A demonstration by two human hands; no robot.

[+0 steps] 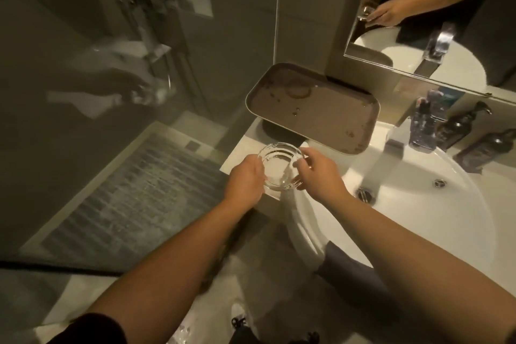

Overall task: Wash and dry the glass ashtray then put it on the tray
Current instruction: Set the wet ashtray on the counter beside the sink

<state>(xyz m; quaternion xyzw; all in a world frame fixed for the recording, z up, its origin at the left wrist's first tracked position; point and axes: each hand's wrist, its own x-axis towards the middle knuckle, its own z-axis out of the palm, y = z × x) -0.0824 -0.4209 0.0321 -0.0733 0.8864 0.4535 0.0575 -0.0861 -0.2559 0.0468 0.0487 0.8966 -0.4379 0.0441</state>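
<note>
A round clear glass ashtray (279, 166) is held over the left corner of the white counter, just left of the sink. My left hand (245, 180) grips its left rim. My right hand (321, 174) grips its right rim, fingers curled over the edge. Behind the ashtray, a brown rectangular tray (335, 117) lies on the counter with water marks and nothing on it.
A white sink (432, 204) with a chrome faucet (393, 145) and drain (365, 195) is at right. Dark pump bottles (458, 128) and a clear bottle (423, 128) stand behind it. A mirror (418, 22) hangs above. A glass shower wall (111, 92) is at left.
</note>
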